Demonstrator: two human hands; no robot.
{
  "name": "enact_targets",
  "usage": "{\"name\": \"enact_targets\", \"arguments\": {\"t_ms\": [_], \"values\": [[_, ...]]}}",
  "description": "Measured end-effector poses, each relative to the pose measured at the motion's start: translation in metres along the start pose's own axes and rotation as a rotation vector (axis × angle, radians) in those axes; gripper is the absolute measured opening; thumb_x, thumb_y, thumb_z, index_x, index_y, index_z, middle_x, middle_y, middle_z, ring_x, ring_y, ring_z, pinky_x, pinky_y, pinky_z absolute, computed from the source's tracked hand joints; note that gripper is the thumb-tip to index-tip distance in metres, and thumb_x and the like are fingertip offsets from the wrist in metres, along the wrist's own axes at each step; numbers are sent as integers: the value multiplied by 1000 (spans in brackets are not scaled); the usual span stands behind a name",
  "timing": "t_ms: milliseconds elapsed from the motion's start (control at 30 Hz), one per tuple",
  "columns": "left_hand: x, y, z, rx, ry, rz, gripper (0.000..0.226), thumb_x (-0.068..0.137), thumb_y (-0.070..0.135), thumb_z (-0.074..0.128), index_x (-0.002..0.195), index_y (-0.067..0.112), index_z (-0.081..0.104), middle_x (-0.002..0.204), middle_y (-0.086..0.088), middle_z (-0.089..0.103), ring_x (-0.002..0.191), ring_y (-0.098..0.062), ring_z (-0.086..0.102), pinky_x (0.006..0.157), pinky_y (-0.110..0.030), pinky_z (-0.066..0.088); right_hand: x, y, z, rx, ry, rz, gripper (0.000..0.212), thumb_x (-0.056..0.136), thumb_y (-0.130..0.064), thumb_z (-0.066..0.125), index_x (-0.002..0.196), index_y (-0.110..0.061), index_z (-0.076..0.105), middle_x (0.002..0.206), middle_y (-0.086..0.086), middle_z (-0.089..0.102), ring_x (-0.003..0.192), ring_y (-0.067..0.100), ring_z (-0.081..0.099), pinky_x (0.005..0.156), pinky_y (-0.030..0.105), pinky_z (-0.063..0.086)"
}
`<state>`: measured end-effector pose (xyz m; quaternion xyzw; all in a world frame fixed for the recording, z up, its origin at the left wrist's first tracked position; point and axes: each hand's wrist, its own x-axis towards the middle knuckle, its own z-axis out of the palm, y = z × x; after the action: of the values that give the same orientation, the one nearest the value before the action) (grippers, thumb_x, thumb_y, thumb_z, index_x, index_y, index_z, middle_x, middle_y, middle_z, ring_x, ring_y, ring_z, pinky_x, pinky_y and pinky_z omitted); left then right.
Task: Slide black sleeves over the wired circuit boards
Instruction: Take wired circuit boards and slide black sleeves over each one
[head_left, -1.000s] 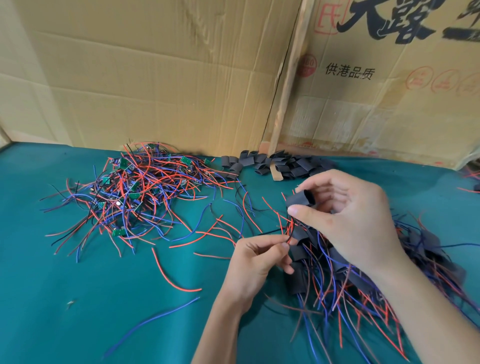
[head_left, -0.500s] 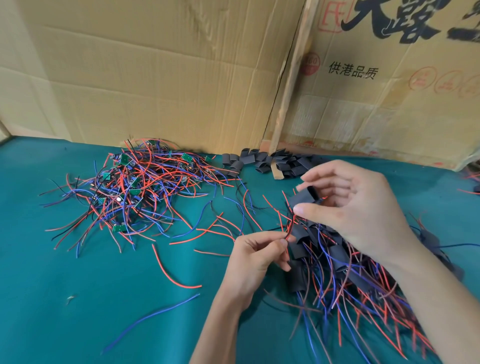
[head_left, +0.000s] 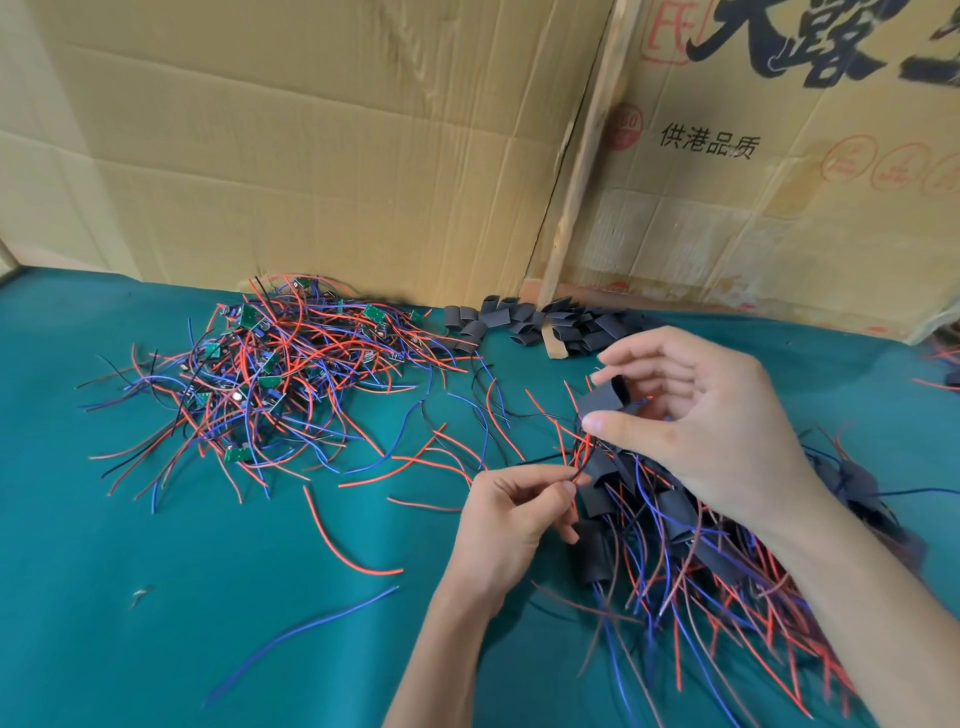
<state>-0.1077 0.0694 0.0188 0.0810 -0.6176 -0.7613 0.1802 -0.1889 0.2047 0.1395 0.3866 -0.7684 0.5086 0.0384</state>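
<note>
My right hand (head_left: 696, 415) pinches a short black sleeve (head_left: 602, 402) between thumb and fingers, held above the table. Just below it my left hand (head_left: 511, 519) pinches the ends of thin red and black wires (head_left: 574, 460) that run up toward the sleeve. The board on those wires is hidden behind the sleeve and fingers. A tangle of bare green circuit boards with red, blue and black wires (head_left: 270, 384) lies at the left. Sleeved boards with trailing wires (head_left: 675, 535) are heaped under my right forearm.
Loose black sleeves (head_left: 524, 322) are piled at the back against cardboard walls (head_left: 311, 156). A wooden stick (head_left: 582, 171) leans there. Single red (head_left: 337, 540) and blue (head_left: 301, 631) wires lie on the green table cloth (head_left: 130, 623).
The hands have barely moved. My right hand has turned the sleeve slightly, and its open end now shows. The left hand keeps pinching the wire ends.
</note>
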Motion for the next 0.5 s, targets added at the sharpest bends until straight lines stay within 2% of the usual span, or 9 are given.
{"name": "enact_targets", "arguments": {"t_ms": [100,200,233,300,400,500], "values": [[-1,0,0,-3,11,2,20,95,-3,60,92,3,79,60,-6,63,50,-18,57,61,-20,49,2,-1,-3,-73,-65,8,49,67,-12,94,105,-32,71,96,-13,77,82,16,70,71,34,59],[-1,2,-1,-18,12,-2,19,94,-2,61,91,3,78,61,-6,63,50,-18,57,61,-20,49,3,-1,-3,-143,-166,48,55,65,-13,94,108,-36,68,91,-15,77,73,11,68,65,22,53],[-2,4,-1,-29,9,0,17,93,-1,62,90,4,78,61,-6,64,50,-18,57,62,-20,49,3,0,-2,-163,-189,65,57,64,-14,94,108,-37,67,90,-15,77,71,10,68,65,22,54],[-2,6,-2,-74,6,-1,10,87,5,64,88,8,74,62,-9,63,51,-22,57,63,-22,49,3,1,3,-175,-200,116,60,61,-18,95,109,-38,65,87,-16,77,69,10,69,71,28,58],[-1,10,-3,-215,3,-49,18,78,7,53,95,7,61,65,-14,61,52,-26,55,61,-29,51,-2,5,20,-107,-185,202,58,56,-23,93,106,-34,66,82,-11,77,69,16,70,76,37,60],[0,12,-4,-334,5,-100,22,80,4,44,90,12,61,71,-16,63,46,-27,56,64,-37,54,-11,8,40,-19,-193,260,52,63,-5,89,103,-27,64,78,-5,78,59,17,68,67,43,61]]}}
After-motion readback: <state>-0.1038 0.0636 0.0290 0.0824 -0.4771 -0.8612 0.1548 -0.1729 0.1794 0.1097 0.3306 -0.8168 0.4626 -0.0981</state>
